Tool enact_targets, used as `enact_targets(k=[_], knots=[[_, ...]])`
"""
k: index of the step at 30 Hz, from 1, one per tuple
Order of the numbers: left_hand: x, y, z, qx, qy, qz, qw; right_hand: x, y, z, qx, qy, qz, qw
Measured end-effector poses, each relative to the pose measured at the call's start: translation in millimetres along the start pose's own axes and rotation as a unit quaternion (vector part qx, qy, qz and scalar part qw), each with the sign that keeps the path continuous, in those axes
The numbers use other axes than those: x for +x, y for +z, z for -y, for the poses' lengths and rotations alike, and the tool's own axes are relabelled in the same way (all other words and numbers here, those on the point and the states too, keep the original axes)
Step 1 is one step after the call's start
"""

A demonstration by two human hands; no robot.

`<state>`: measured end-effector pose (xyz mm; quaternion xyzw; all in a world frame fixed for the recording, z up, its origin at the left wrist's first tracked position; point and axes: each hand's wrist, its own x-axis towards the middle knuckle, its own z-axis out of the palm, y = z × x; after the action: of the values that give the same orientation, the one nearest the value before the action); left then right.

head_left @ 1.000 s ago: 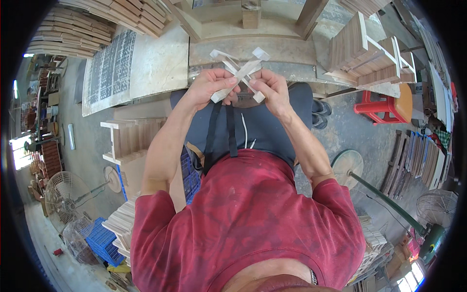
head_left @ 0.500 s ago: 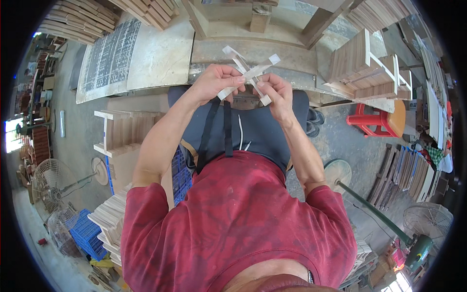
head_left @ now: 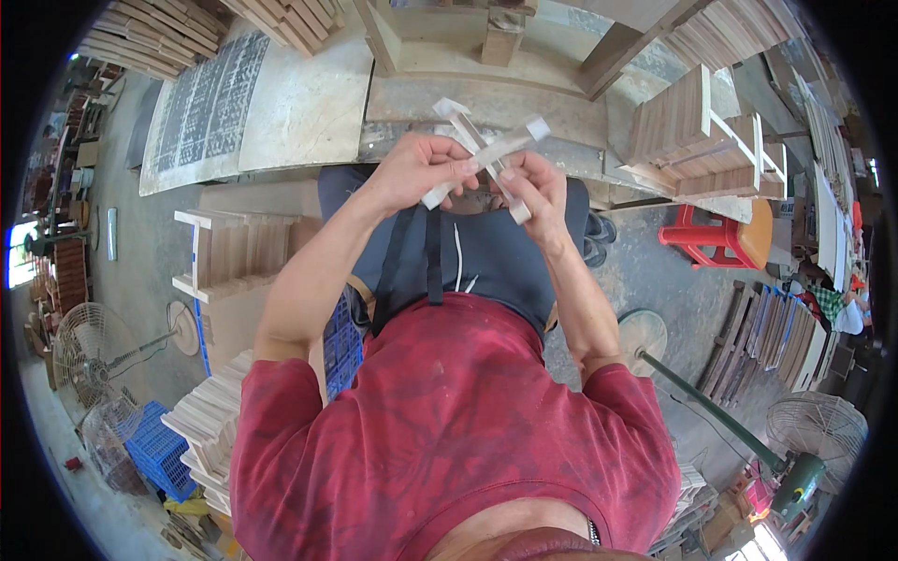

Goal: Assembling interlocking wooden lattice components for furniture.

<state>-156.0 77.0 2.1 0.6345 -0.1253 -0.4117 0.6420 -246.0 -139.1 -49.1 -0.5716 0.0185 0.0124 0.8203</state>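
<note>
Just in front of the workbench edge, over my lap, I hold two pale wooden strips crossed in an X. One strip (head_left: 513, 142) slants from lower left to upper right, its thumb-side pinched by my left hand (head_left: 426, 171). The other strip (head_left: 465, 126) runs from upper left to lower right, and my right hand (head_left: 538, 192) is closed around its lower part. Both strips have a whitish block-like end. Where they cross, I cannot tell whether they are joined or only touching. Some fingertips are hidden behind the wood.
Beyond my hands lies the workbench (head_left: 421, 136) with a wooden frame on it. Stacked wooden pieces (head_left: 678, 126) stand at its right, more pieces (head_left: 243, 248) at my left. A red stool (head_left: 687, 234) is on the right, with fans (head_left: 94, 346) on both sides.
The crossed strips have tilted slightly and shifted a little to the right at their upper ends. Both hands keep their grip, and the whole view has drifted slightly left.
</note>
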Motion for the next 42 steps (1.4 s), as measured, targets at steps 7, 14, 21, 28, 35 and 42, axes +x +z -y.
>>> enact_targets(k=[7,14,21,28,35,42], knots=[[-24.7,23.6,-21.9,0.1,0.144,-0.019,0.984,-19.7,5.8,37.5,-0.154,-0.005,0.044,0.987],[-41.1,48.3,-15.2,-0.019,0.135,-0.087,0.987,-39.1,22.0,41.1,-0.18,-0.095,-0.042,0.978],[-46.6,58.9,-15.2,0.262,0.338,-0.154,0.891,-36.7,25.7,36.8,-0.159,-0.27,-0.024,0.949],[-47.3,57.5,-18.4,0.291,0.403,-0.175,0.85,-44.0,36.0,55.9,-0.136,-0.199,-0.022,0.97],[-49.8,67.8,-11.4,0.154,0.21,-0.155,0.953,-48.1,30.5,53.1,-0.317,-0.251,-0.074,0.912],[-29.9,32.2,-4.6,0.083,0.214,-0.128,0.965,-26.9,19.3,65.4,-0.356,-0.403,-0.024,0.843]])
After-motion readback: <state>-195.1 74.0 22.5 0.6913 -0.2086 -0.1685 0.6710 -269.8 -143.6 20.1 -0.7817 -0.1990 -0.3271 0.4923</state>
